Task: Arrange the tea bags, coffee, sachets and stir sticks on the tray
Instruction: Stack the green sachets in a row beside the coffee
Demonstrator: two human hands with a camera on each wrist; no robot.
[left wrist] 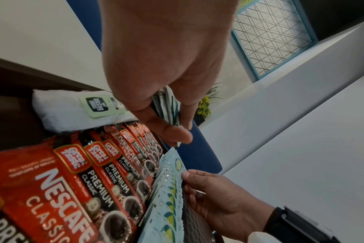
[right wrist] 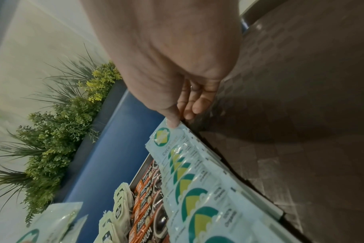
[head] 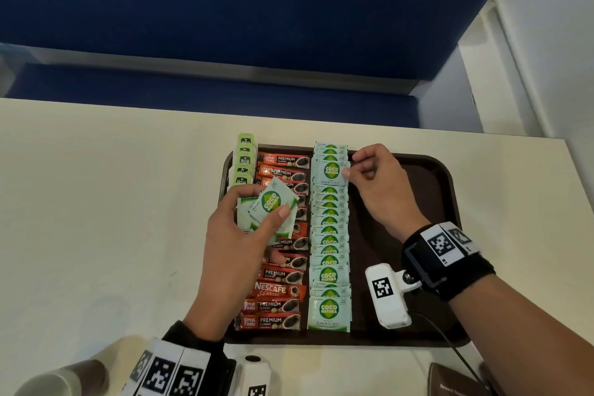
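Sachets of pale green Coco Natura sugar [head: 329,235] are laid in an overlapping column down the middle of the dark brown plastic tray [head: 443,177], which is set on a cream table [head: 96,202]. Just left of that column, a column of red and black coffee stick packs [head: 283,289] is seen, and at the tray's far left corner a short row of white tea bags with green tags [head: 245,159] is lined up.

A loose fan of further sugar sachets [head: 268,209] is gripped by the left hand [head: 238,247] above the coffee column, thumb pressed on top and fingers curled beneath. In the left wrist view only the edges of these sachets [left wrist: 168,106] are shown between thumb and fingers, while the tea bag tag [left wrist: 97,104] and coffee labels are made plain.

One sachet near the far end of the column [head: 331,172] is pinched at its right edge by the right hand [head: 379,183], thumb and forefinger closed on it, the remaining fingers curled. The pinch [right wrist: 174,122] is confirmed from the right wrist view, where green artificial plants [right wrist: 58,131] behind a blue bench back are also shown, unseen from the head. A paper cup [head: 54,379] is visible only from the head, left of the tray at the table's near edge.
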